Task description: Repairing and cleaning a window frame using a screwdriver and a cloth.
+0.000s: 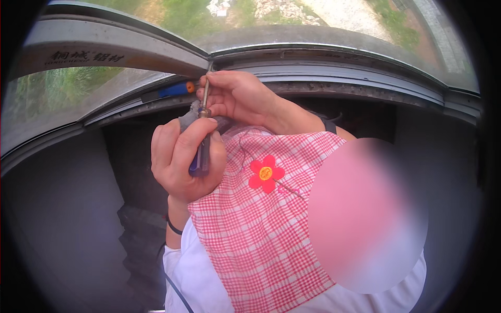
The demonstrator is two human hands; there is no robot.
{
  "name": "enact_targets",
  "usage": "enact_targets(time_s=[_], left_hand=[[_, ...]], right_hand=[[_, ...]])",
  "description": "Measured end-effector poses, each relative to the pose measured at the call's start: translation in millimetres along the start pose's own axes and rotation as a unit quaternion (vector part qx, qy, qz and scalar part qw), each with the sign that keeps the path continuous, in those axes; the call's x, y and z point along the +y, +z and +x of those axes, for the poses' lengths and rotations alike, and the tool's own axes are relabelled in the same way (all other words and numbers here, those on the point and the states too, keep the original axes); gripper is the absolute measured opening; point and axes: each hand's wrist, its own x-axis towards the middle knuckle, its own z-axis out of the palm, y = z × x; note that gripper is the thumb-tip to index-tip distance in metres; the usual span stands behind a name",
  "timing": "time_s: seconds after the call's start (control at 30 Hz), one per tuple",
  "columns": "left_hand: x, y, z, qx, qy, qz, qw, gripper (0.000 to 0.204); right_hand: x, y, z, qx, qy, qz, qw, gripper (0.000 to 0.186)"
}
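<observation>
My left hand [188, 156] is wrapped around the dark blue handle of a screwdriver [205, 96]. The metal shaft points away from me, its far end against the corner where the window sash [115, 47] meets the frame. Thumb and fingers of my right hand [240, 96] close on the shaft near that end. Whether a screw sits under the tip is too small to tell. Between my hands, behind the shaft, shows a piece of grey cloth [189, 117]; part of it is hidden.
A blue-handled tool with an orange end [177, 89] lies on the window track to the left of my right hand. Metal window rails [334, 75] run across the front. Beyond the glass is grass and rubble [282, 10] outside. A red checked apron [261, 224] covers my front.
</observation>
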Motion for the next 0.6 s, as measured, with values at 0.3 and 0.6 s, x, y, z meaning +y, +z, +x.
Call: enact_targets(time_s=[0.3,0.6], left_hand=[[-5,-1,8,-0.005,-0.014,-0.016,1.0,0.025],[-14,6,5,-0.035,-0.094,-0.054,0.993,0.021]], right_hand=[[-4,1,8,-0.002,0.01,-0.022,1.0,0.025],[-4,-16,22,0.015,0.046,-0.053,0.997,0.025]])
